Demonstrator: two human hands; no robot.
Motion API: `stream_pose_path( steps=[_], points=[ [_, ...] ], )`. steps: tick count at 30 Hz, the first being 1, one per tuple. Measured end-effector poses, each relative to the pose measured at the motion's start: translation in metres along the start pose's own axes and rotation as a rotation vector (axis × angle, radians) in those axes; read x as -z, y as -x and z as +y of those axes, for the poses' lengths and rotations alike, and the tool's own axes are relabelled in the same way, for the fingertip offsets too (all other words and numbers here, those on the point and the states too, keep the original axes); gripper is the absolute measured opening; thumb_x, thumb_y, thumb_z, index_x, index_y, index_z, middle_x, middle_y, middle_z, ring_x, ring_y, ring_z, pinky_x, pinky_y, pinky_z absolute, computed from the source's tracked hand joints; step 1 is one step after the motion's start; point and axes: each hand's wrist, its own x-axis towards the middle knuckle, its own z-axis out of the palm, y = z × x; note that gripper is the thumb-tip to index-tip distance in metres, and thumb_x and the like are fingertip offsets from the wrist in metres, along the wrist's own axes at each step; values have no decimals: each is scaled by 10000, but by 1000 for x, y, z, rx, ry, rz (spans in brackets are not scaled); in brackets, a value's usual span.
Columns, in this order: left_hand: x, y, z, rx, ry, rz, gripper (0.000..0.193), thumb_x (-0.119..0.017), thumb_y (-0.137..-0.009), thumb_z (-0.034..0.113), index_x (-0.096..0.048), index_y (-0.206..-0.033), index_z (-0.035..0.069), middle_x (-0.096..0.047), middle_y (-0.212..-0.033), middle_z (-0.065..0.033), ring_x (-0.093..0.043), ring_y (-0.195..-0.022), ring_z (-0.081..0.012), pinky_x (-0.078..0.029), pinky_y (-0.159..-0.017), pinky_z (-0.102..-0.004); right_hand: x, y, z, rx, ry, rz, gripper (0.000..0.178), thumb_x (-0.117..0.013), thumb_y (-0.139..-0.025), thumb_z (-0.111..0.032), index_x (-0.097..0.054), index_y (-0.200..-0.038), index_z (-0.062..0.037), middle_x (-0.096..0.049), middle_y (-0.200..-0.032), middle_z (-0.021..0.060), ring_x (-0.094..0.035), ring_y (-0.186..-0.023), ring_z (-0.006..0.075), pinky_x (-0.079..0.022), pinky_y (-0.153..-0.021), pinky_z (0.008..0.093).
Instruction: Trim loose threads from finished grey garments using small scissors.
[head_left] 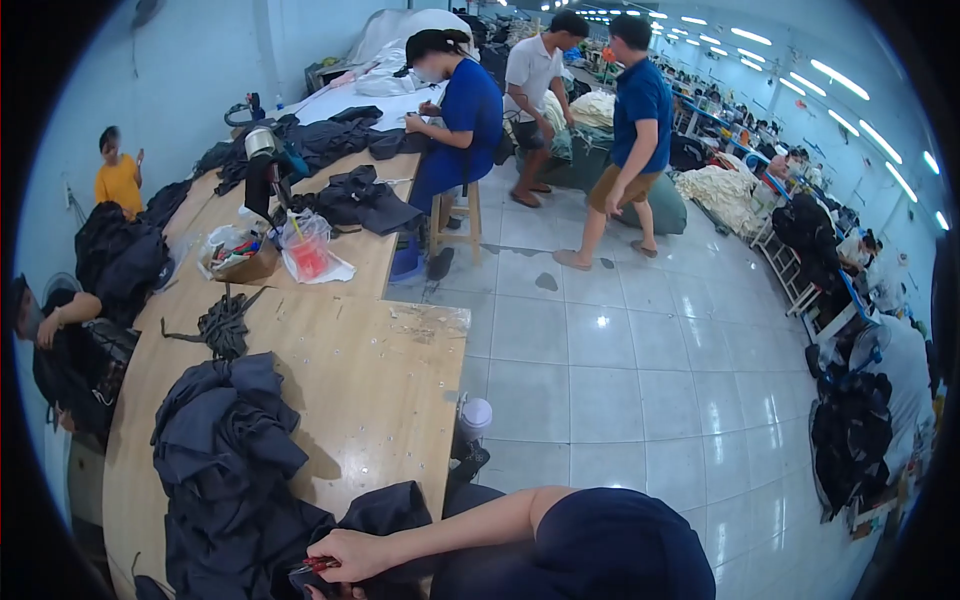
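Note:
My right hand (350, 555) is closed around small red-handled snips (322, 563) at the lower edge of the view. Just below it, only a few fingers of my left hand (345, 592) show, pinching the dark cloth; the rest is cut off by the frame. Dark navy garment pieces (225, 450) lie in a long heap on the wooden table, running down to both hands. A fold of the same cloth (385, 510) rises beside my right wrist.
The wooden table (390, 370) also bears dark strips (225, 325), a cup of red drink (308, 255) and a box of small items (240, 255). A person in blue (470, 115) sits at its far end. Two people stand by a green sack (655, 205). A white-lidded tumbler (476, 415) stands beside the table edge.

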Motion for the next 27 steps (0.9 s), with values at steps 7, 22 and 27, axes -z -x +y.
stream_pose_path(
  steps=[7,22,27],
  points=[
    [23,-11,-2,-666,-1026,136,398,-459,-890,293,-496,-1155,-2,-590,-977,-221,-603,-781,-326,-469,-656,-396,1,-8,-14,53,40,-13,172,-593,-731,-151,-503,-697,-8,-537,-577,133,-556,-548,286,-400,-509,351],
    [-23,2,-3,-294,36,49,445,-352,-954,341,-490,-1128,-45,-561,-1089,-142,-558,-963,-234,-422,-837,-321,2,0,-3,52,80,-59,173,-590,-712,-166,-508,-690,-15,-547,-583,144,-564,-577,327,-403,-500,378],
    [-10,-8,-21,-461,-495,166,435,-371,-945,338,-500,-1086,-53,-574,-998,-138,-557,-891,-225,-422,-811,-304,1,9,21,-45,164,-101,177,-592,-693,-185,-547,-683,-14,-572,-598,146,-580,-604,330,-431,-530,390]
  ],
)
